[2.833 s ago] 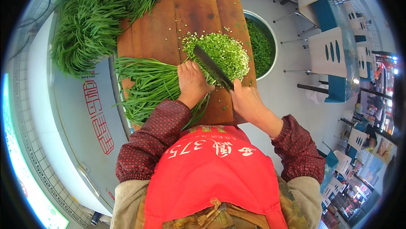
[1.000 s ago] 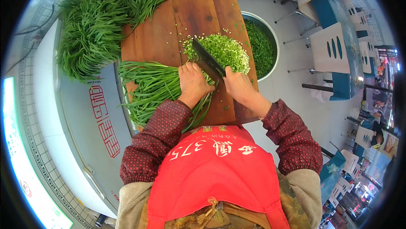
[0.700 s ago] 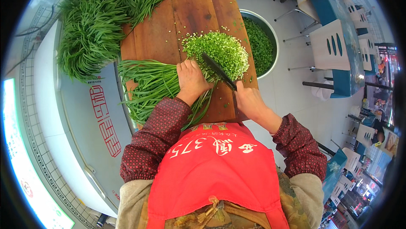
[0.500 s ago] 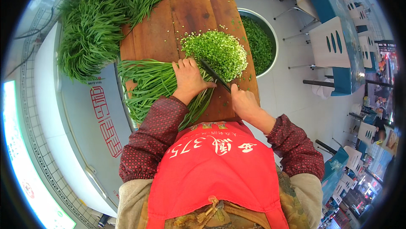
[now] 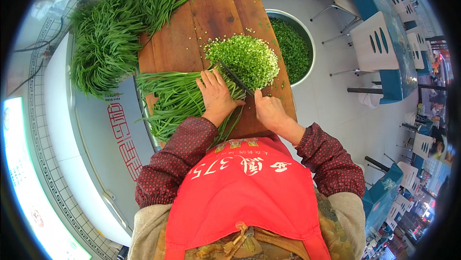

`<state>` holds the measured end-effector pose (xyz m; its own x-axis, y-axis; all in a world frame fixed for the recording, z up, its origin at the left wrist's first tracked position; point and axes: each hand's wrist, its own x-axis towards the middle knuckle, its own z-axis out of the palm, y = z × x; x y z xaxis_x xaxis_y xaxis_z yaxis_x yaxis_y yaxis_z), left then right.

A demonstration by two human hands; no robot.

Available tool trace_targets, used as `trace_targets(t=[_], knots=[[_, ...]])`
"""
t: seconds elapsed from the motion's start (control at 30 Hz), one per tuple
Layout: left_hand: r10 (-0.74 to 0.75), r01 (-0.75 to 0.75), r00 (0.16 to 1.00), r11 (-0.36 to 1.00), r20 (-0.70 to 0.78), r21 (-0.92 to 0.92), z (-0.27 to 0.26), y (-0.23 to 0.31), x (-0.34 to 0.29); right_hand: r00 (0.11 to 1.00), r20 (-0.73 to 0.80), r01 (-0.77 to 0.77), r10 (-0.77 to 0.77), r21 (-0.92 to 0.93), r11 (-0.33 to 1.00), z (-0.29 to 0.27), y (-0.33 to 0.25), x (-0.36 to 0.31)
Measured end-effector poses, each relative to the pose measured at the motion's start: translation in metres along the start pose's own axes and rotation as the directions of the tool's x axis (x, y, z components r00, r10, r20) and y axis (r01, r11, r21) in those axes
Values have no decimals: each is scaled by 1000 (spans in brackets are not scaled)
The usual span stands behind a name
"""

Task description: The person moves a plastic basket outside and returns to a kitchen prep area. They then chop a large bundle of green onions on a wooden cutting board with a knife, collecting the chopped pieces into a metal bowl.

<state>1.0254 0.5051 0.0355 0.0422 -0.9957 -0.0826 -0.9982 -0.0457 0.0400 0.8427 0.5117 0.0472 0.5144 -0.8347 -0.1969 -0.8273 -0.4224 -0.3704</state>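
Note:
On a wooden board (image 5: 209, 22), my left hand (image 5: 216, 99) presses and grips a bundle of long green garlic chives (image 5: 170, 92), its fingers slightly apart and its thumb toward the knife. My right hand (image 5: 273, 113) is closed round the handle of a dark-bladed knife (image 5: 234, 76), most of the handle hidden by the fingers. The blade lies slantwise at the cut end of the bundle, close to my left fingertips. Right beyond the blade is a heap of finely chopped chives (image 5: 247, 58), green with white bits.
More uncut chives (image 5: 108, 44) are piled at the far left, hanging over the board's edge. To the right, below the board, a round metal basin (image 5: 312, 53) holds chopped greens. A grey-topped white appliance (image 5: 98, 116) stands left. Chairs (image 5: 374, 43) and teal tables (image 5: 398, 84) are farther right.
My right hand and the knife have shifted slightly left and away from me. My left hand keeps its grip on the bundle, almost in the same place.

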Motion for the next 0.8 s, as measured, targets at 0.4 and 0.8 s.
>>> trace_targets(t=[0.4, 0.8], knots=[[-5, 7, 999, 999, 54, -40, -3, 3, -3, 995, 6, -97, 97, 98, 990, 5, -11, -2], [-18, 22, 988, 999, 154, -28, -6, -3, 3, 995, -55, -75, 85, 157, 985, -8, 0, 0]])
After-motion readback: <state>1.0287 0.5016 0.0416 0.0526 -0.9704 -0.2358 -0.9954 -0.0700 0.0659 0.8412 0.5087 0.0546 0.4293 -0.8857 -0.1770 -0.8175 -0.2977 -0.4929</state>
